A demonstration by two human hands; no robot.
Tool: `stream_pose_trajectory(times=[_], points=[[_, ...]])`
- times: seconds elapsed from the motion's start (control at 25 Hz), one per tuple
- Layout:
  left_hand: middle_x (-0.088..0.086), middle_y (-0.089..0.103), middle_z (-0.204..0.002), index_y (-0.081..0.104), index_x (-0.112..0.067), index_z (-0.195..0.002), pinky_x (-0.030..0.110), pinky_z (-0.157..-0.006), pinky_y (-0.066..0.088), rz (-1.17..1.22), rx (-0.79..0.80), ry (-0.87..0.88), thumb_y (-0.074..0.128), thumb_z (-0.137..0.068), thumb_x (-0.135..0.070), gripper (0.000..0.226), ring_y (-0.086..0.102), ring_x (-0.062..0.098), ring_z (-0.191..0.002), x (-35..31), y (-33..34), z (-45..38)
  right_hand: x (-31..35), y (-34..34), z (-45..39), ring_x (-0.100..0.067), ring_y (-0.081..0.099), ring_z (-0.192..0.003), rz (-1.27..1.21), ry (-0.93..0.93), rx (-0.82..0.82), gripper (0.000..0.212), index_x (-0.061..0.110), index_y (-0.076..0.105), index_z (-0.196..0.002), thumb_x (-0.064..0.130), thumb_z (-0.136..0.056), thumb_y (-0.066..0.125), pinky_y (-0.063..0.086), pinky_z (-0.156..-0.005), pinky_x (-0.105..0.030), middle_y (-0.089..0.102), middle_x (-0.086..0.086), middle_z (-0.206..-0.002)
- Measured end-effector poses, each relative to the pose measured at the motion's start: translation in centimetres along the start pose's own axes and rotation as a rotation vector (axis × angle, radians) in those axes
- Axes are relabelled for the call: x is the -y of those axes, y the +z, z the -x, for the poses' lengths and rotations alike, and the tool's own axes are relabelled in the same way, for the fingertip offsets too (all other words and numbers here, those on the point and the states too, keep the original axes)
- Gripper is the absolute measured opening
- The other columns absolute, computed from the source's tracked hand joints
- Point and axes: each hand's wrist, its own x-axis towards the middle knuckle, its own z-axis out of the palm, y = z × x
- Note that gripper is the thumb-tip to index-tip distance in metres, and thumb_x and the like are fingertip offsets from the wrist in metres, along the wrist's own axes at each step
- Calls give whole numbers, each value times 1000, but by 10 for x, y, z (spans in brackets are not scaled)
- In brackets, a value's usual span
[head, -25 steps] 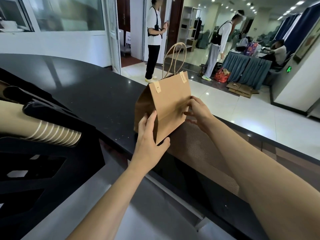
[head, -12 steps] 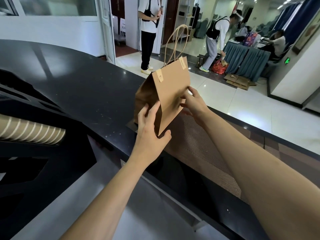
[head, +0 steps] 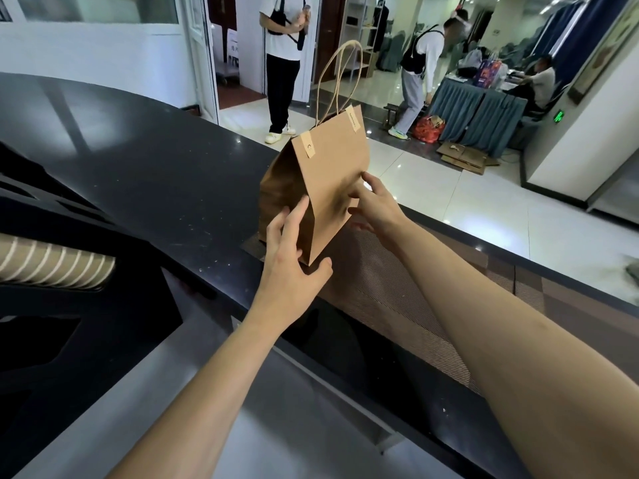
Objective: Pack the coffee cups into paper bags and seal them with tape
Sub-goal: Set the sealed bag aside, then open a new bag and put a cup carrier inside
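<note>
A brown paper bag (head: pixel 328 174) with twisted paper handles stands upright on the black counter (head: pixel 155 174). Two small pieces of tape hold its folded top shut. My left hand (head: pixel 290 257) rests against the bag's near lower corner, with straight fingers along the left side and the thumb under the front face. My right hand (head: pixel 373 205) touches the front face and right edge with its fingertips. A stack of brown coffee cups with white stripes (head: pixel 52 267) lies sideways at the far left, partly out of view.
A brown woven mat (head: pixel 397 299) lies on the counter under and to the right of the bag. A black holder (head: pixel 86 323) surrounds the cups at the left. Beyond the counter's edge, people stand on a tiled floor.
The bag stays upright between both hands, which keep nearly the same hold. My view has shifted, so the cup stack sits further left in the frame.
</note>
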Motion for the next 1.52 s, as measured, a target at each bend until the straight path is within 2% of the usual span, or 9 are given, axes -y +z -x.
stream_pose_trajectory(times=[0.16, 0.24, 0.36, 0.52, 0.64, 0.76, 0.92, 1.08, 1.52], points=[[-8, 29, -150, 24, -40, -157, 34, -104, 52, 20, 1, 12, 79, -83, -8, 97, 42, 9, -130, -3, -1, 8, -1, -1, 11, -31, 66, -108, 28, -12, 1, 61, 24, 28, -159, 22, -102, 47, 51, -63, -33, 62, -8, -125], [-9, 31, -149, 25, -39, -157, 32, -105, 51, 27, 2, 4, 79, -84, -7, 96, 43, 6, -130, -4, -3, 17, -3, -7, 21, -25, 62, -96, 38, -12, -1, 61, 25, 28, -159, 23, -102, 48, 54, -68, -34, 62, -2, -118], [-10, 35, -146, 28, -37, -156, 26, -105, 47, 30, 17, 7, 77, -86, -9, 91, 44, 2, -129, -12, -3, 38, -7, -25, 46, -23, 63, -110, 82, 1, -25, 60, 26, 25, -160, 26, -104, 46, 58, -92, -41, 59, -2, -131], [-16, 38, -143, 36, -38, -151, 22, -105, 45, 38, 62, 20, 75, -89, -10, 78, 43, -4, -128, -34, -3, 67, -10, -51, 91, -27, 63, -119, 105, 9, -87, 56, 26, 27, -159, 28, -106, 44, 56, -95, -44, 58, -5, -133], [-12, 43, -143, 43, -37, -147, 27, -107, 47, 66, 129, 9, 70, -93, -13, 65, 46, 4, -129, -56, 2, 94, -17, -72, 132, -29, 61, -119, 109, 22, -114, 56, 25, 29, -159, 24, -106, 45, 55, -100, -48, 60, -7, -127], [-10, 46, -141, 46, -38, -145, 29, -107, 47, 78, 209, 16, 65, -97, -19, 55, 48, 5, -128, -78, 8, 121, -24, -94, 176, -24, 64, -111, 141, 23, -133, 57, 26, 29, -159, 26, -105, 46, 57, -97, -47, 60, 2, -123], [-12, 50, -139, 46, -40, -144, 26, -104, 45, 80, 299, 44, 60, -100, -23, 49, 48, 3, -128, -104, 12, 153, -26, -123, 233, -21, 65, -109, 128, 7, -173, 55, 27, 32, -158, 25, -105, 48, 58, -96, -45, 59, 0, -127], [-13, 52, -140, 47, -39, -143, 26, -104, 45, 73, 371, 71, 59, -102, -25, 45, 49, 4, -128, -128, 21, 190, -28, -155, 296, -20, 65, -110, 73, 2, -225, 52, 29, 35, -156, 26, -106, 49, 57, -98, -46, 61, 8, -115], [-12, 58, -135, 50, -36, -142, 28, -105, 47, 106, 527, 136, 58, -102, -23, 43, 54, 7, -126, -171, 36, 291, -63, -211, 458, -26, 68, -110, -45, -39, -418, 48, 29, 43, -151, 26, -104, 52, 61, -89, -41, 62, 1, -121]])
